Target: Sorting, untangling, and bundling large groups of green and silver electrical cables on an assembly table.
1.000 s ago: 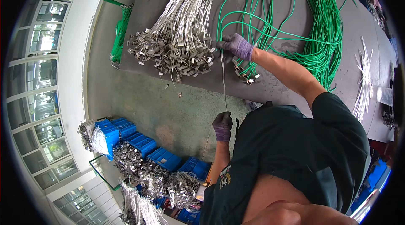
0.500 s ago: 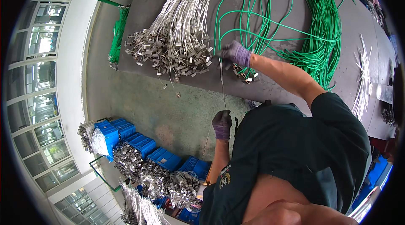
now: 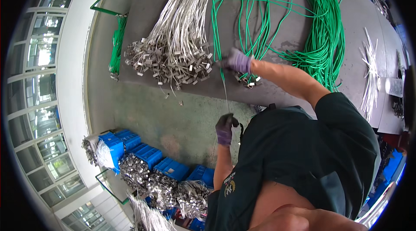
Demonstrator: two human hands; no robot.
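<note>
My right hand (image 3: pixel 236 61), in a purple-and-dark glove, is closed on a green tube (image 3: pixel 213 18) at the table's near edge. A thin grey wire (image 3: pixel 226 96) runs from the tube's lower end, below that hand, down to my left hand (image 3: pixel 226 127). The left hand, gloved alike, is closed around the wire in front of my body, and more thin line hangs beneath it. Beside the right hand lie several green tubes with small metal ends (image 3: pixel 251 83). A heap of silvery wires (image 3: pixel 184 18) with block-shaped metal ends (image 3: pixel 173 64) lies to its left.
A thick green bundle (image 3: pixel 323 36) lies across the grey table (image 3: pixel 286 90), with white strips (image 3: pixel 369 75) and a clear container (image 3: pixel 393 87) farther right. Blue crates (image 3: pixel 172 168) and piles of metal-ended wires (image 3: pixel 162 192) stand at the lower left. A green rail (image 3: pixel 104 10) is at the upper left.
The green tube has slid down along the wire and now shows below my right hand. Its loops have shifted away and left. The left hand stays closed on the wire.
</note>
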